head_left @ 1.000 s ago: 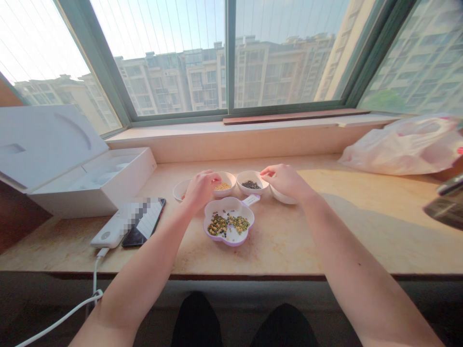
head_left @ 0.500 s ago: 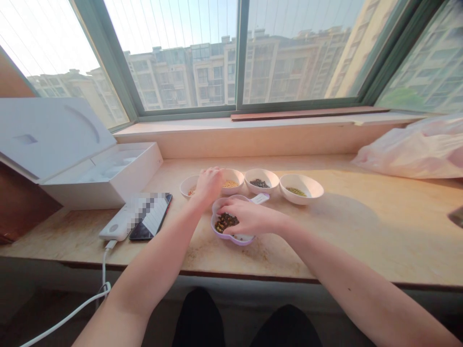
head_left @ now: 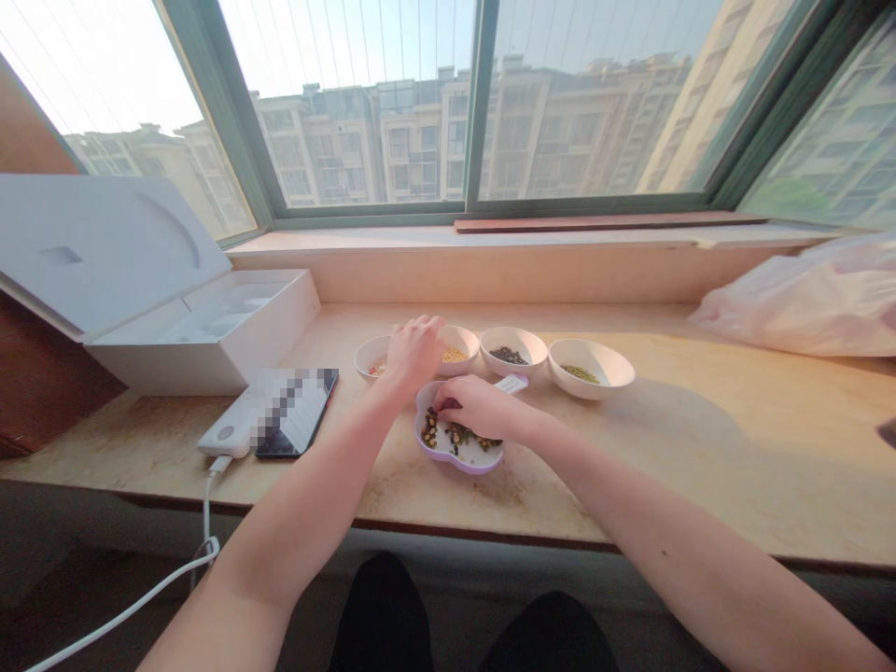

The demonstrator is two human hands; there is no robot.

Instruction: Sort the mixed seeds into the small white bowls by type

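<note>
My right hand (head_left: 480, 408) reaches into a lilac-rimmed white dish (head_left: 458, 459) with a lobed edge. Its fingers are drawn together among mixed beans (head_left: 458, 436), dark and yellow, at the dish's left and middle. The exact grip is partly hidden by the hand. My left hand (head_left: 416, 350) is curled between the leftmost white bowl (head_left: 360, 362), with pale reddish pieces, and the bowl of yellow beans (head_left: 455, 356). Its fingertips are out of sight, so what they hold cannot be made out. The dish's handle (head_left: 511, 384) points away to the right.
To the right stand a bowl of black beans (head_left: 509, 356) and a bowl of green beans (head_left: 581, 374). At left are an open white box (head_left: 203, 364), a power bank (head_left: 228, 431) with a cable, and a phone (head_left: 308, 425). A plastic bag (head_left: 805, 294) lies far right.
My right hand's fingers have drawn together, and the beans in the dish are spread differently, with more white bottom showing. My left hand stays near the bowls. The view has shifted slightly.
</note>
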